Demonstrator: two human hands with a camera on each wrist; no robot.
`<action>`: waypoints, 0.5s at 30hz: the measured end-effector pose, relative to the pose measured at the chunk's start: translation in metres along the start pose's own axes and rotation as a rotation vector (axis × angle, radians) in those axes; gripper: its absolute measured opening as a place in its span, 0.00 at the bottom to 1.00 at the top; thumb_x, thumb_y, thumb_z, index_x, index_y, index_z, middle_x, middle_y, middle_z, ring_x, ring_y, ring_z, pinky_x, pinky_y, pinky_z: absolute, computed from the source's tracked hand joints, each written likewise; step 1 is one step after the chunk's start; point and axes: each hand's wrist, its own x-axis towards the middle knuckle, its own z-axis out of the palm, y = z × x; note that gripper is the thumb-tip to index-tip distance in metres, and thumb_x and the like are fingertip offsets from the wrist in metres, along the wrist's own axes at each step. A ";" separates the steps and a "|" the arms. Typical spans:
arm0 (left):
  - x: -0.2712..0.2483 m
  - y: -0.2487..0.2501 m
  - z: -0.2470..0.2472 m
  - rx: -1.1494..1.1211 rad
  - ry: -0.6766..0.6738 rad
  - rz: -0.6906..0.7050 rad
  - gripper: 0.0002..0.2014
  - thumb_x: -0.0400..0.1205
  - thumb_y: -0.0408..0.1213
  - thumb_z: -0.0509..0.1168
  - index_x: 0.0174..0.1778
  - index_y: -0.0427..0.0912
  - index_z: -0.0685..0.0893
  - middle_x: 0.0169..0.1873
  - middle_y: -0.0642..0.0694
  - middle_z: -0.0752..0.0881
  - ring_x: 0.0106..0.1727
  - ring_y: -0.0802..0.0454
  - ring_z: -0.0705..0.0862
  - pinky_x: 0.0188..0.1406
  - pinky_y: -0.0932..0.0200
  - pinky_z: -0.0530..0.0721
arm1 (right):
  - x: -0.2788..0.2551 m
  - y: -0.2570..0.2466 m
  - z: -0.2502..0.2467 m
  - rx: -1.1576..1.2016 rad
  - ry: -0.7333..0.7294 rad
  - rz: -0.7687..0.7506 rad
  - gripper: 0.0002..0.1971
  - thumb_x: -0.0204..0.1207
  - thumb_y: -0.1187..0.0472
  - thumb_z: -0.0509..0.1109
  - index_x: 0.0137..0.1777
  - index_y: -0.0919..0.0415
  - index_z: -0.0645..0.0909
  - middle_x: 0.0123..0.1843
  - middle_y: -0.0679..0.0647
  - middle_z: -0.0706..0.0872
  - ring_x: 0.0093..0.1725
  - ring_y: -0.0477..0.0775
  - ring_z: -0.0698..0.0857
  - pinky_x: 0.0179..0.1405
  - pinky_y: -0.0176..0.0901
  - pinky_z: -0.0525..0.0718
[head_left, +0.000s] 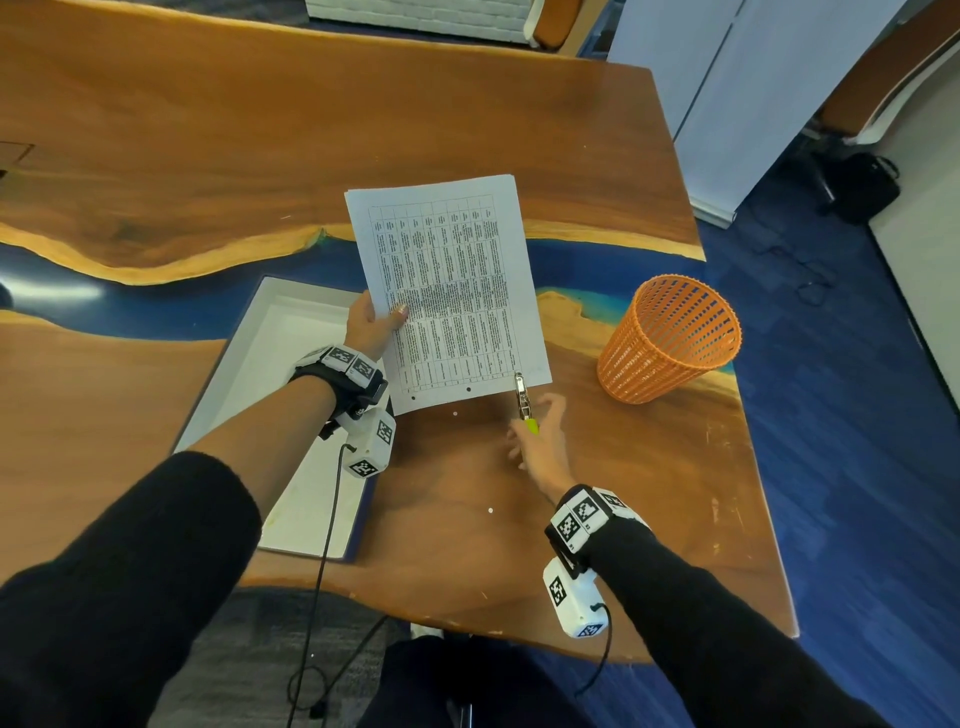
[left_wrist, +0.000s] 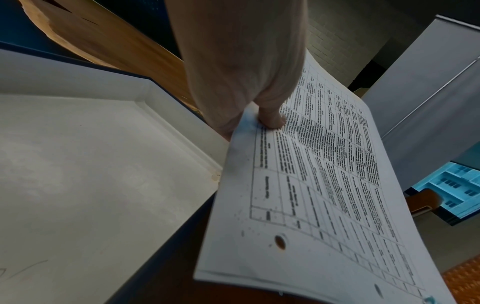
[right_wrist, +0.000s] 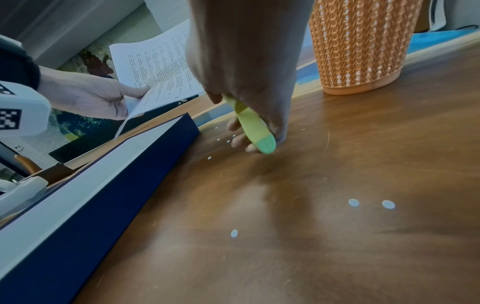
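Note:
My left hand (head_left: 382, 322) pinches a thin stack of printed sheets (head_left: 447, 291) by its left edge, thumb on top, and holds it tilted above the table. In the left wrist view the thumb (left_wrist: 271, 117) presses the sheets (left_wrist: 324, 185), and punched holes show along their near edge. My right hand (head_left: 537, 431) grips a hole punch (head_left: 522, 397) with yellow-green handles. Its metal head sits at the stack's near right corner. In the right wrist view the green handle (right_wrist: 252, 125) lies in my curled fingers just above the wood.
A shallow white box with navy sides (head_left: 249, 364) lies open under my left wrist. An orange mesh basket (head_left: 670, 338) stands upright at the right of the wooden table (head_left: 156, 156). Small white paper dots (right_wrist: 353, 202) are scattered on the wood near my right hand.

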 end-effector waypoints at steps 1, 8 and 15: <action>0.000 0.000 0.000 0.004 0.000 0.001 0.19 0.82 0.27 0.65 0.70 0.33 0.75 0.67 0.34 0.81 0.66 0.37 0.82 0.65 0.37 0.80 | -0.001 -0.001 0.000 0.024 0.006 -0.008 0.20 0.76 0.63 0.64 0.59 0.43 0.60 0.49 0.57 0.83 0.36 0.57 0.81 0.20 0.29 0.76; 0.000 0.000 0.000 0.003 0.006 -0.007 0.20 0.82 0.27 0.64 0.71 0.32 0.74 0.67 0.34 0.81 0.66 0.37 0.82 0.65 0.39 0.81 | -0.003 -0.004 -0.001 0.037 -0.045 -0.093 0.29 0.78 0.64 0.62 0.70 0.30 0.63 0.45 0.49 0.81 0.34 0.51 0.78 0.24 0.31 0.76; 0.000 -0.001 -0.001 0.022 0.003 0.028 0.19 0.82 0.27 0.65 0.70 0.32 0.75 0.66 0.33 0.81 0.66 0.36 0.81 0.64 0.38 0.81 | -0.003 -0.003 -0.002 0.041 0.022 -0.168 0.28 0.76 0.69 0.63 0.72 0.42 0.71 0.45 0.46 0.85 0.40 0.48 0.80 0.46 0.45 0.80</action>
